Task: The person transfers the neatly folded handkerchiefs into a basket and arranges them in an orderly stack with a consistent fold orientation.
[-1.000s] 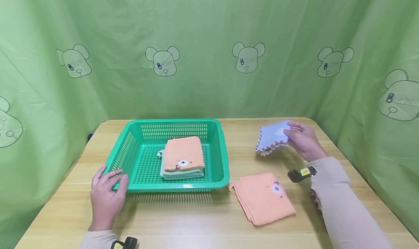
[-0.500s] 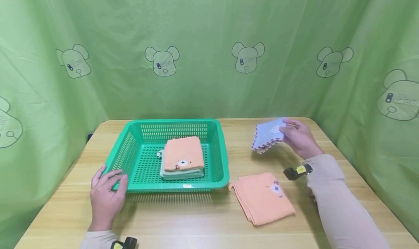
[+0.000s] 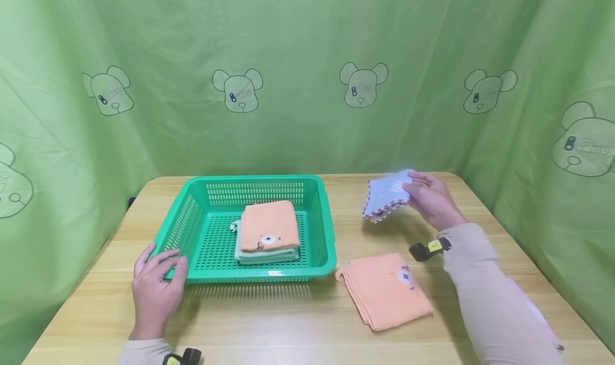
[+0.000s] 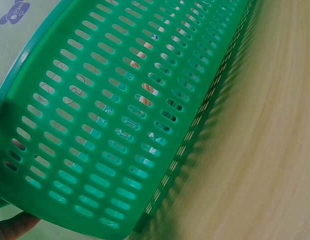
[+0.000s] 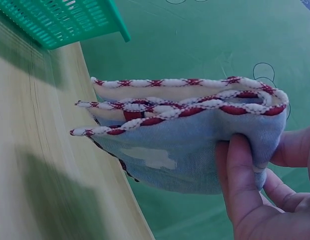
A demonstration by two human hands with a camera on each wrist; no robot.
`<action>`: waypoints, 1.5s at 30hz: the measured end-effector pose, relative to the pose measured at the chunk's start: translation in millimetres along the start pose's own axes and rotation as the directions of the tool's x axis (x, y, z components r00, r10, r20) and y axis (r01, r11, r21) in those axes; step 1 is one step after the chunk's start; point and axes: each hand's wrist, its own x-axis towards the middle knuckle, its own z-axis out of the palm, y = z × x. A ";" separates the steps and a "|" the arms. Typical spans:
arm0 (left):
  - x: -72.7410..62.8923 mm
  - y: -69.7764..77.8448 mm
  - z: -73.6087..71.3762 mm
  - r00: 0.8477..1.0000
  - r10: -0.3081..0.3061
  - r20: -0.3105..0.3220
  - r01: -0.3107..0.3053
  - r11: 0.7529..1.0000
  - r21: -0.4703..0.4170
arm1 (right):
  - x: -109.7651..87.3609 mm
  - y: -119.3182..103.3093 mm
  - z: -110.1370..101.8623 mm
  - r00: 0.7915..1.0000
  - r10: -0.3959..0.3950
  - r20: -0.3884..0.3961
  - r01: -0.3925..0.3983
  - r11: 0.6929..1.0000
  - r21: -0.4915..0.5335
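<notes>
In the head view my right hand (image 3: 434,199) pinches a folded blue towel (image 3: 386,194), raised above the table's far right part. Its red-and-white stitched edge (image 5: 159,82) and stacked folds show in the right wrist view, fingers on one face and thumb on the other. At the near left corner of the green plastic basket (image 3: 259,272), my left hand (image 3: 156,295) holds the rim; part of its grip is hidden. Inside the basket an orange folded towel (image 3: 270,223) with an embroidered bear lies on a pale green folded towel (image 3: 269,256).
Another orange folded towel (image 3: 386,293) lies on the table to the right of the basket. A pinkish cloth (image 3: 543,319) is partly hidden behind the right sleeve. Green curtain (image 3: 302,135) hangs behind and at both sides of the wooden table (image 3: 269,322).
My right hand has moved left, toward the basket, and slightly away from me with the blue towel. The pinkish cloth has come into sight behind the sleeve. My left hand stays put.
</notes>
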 end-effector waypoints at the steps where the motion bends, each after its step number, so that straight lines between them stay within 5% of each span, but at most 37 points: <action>1: 0.0 0.0 0.1 1.000 0.000 -0.001 0.000 1.000 -0.001 | 0.3 -0.3 0.6 1.000 0.000 0.002 0.000 1.000 0.003; 45: -0.1 -0.2 0.3 1.000 -0.010 0.005 0.010 1.000 -0.006 | 5.1 -7.3 33.2 0.999 -0.020 0.032 0.018 0.998 0.056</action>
